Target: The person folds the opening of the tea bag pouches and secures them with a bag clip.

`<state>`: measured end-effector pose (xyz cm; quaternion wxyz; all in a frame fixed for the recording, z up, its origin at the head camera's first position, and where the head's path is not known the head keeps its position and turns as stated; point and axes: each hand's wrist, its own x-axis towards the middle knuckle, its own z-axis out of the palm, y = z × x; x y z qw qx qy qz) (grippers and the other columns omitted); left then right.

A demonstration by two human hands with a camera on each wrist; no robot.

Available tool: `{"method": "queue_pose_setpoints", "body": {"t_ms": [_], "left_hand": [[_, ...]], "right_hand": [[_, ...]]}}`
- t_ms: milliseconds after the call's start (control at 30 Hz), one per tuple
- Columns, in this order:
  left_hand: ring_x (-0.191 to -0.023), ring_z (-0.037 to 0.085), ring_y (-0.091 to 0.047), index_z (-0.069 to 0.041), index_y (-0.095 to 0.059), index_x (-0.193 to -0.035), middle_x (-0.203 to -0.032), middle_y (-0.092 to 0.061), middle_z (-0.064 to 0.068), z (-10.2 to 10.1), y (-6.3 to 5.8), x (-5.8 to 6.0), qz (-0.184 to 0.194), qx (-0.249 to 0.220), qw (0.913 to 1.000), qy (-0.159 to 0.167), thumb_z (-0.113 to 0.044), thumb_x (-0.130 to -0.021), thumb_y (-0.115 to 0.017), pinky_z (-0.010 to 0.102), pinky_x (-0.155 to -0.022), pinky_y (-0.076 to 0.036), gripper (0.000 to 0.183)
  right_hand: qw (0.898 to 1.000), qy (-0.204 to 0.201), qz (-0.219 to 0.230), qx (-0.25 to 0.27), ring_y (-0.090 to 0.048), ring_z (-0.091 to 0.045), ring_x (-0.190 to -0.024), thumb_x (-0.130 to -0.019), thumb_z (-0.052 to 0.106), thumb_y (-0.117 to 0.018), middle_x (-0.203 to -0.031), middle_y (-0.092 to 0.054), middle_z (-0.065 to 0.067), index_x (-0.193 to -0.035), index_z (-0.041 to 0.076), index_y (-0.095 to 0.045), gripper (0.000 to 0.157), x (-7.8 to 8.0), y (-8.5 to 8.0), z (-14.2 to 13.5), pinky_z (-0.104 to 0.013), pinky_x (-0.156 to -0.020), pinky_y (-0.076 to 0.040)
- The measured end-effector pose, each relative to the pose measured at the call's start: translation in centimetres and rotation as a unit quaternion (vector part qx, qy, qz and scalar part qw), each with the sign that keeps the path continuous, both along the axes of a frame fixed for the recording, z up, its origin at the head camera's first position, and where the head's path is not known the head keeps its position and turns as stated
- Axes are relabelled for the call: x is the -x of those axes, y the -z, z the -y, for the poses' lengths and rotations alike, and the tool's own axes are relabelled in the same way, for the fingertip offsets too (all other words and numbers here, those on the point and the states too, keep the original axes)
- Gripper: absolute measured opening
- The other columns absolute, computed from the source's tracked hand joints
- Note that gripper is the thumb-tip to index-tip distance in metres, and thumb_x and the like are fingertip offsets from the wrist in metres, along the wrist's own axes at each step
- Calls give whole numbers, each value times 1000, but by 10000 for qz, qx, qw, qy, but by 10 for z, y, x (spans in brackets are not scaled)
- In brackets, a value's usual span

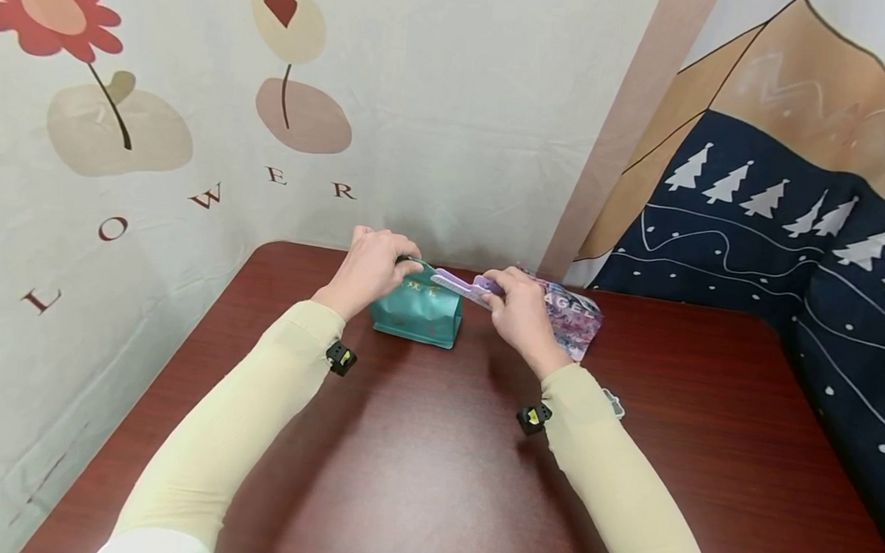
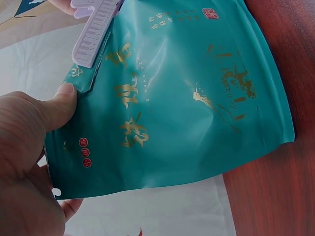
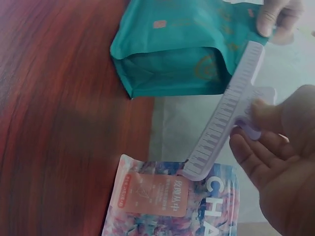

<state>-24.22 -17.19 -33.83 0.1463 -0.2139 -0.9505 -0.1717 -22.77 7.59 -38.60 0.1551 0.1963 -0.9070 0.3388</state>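
Note:
A teal stand-up pouch (image 1: pixel 414 315) with gold lettering stands near the table's back edge. My left hand (image 1: pixel 371 264) pinches its top edge between thumb and fingers; in the left wrist view a folded-over flap of the pouch (image 2: pixel 206 113) shows right by the thumb. My right hand (image 1: pixel 523 310) grips a lilac bag clip (image 3: pixel 224 115) with a piano-key pattern by its handle, thumb on one side and fingers on the other. One end of the clip's long bar lies at the pouch's top edge, close to my left fingertips.
A pink and purple printed pouch (image 1: pixel 577 321) is on the table (image 1: pixel 432 476) just right of the teal one, partly behind my right hand. A small pale object (image 1: pixel 614 402) pokes out beside the right sleeve. Printed cloth (image 1: pixel 458 127) hangs behind the table.

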Motion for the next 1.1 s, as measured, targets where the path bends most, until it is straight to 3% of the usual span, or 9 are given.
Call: {"method": "queue_pose_setpoints", "body": {"t_ms": [300,567,767,867,1100], "left_hand": [[-92,25,-66,-13,-81,-101,-99,-78,2,0,0,-1,27,41,10000,3,-24,-92,-78,52,-93,-35,14],[-104,28,-60,-13,-77,-111,-108,-75,3,4,-3,-3,340,100,9993,-76,-29,-96,-76,53,-98,-32,22],[-114,34,-58,-9,-75,-117,-117,-72,9,11,-3,-3,495,-112,9987,62,-26,-97,-73,54,-102,-39,26],[-111,34,-59,-7,-75,-115,-113,-72,11,12,0,-2,461,-156,9987,153,-24,-98,-72,50,-98,-46,24],[-104,32,-58,-7,-76,-113,-109,-72,9,11,3,-1,344,-175,9991,173,-23,-98,-72,47,-93,-48,22]], "right_hand": [[9960,-64,787,408,-63,-31,-94,-92,9,-78,-110,-70,-15,-116,3,-72,25,5,-2,-4,-44,-84,-52],[9836,-28,1595,843,-59,-23,-77,-90,7,-80,-99,-69,-15,-114,4,-74,25,7,-5,-4,-29,-64,-48],[9781,44,1727,1158,-56,-17,-64,-87,5,-83,-86,-69,-14,-110,2,-76,24,7,-5,-3,-25,-57,-47],[9777,127,1690,1236,-56,-16,-62,-86,4,-84,-83,-69,-14,-107,2,-76,23,7,-5,-2,-24,-55,-47],[9781,222,1578,1336,-57,-14,-59,-85,3,-84,-83,-71,-14,-105,2,-77,21,6,-5,0,-23,-54,-47]]}}
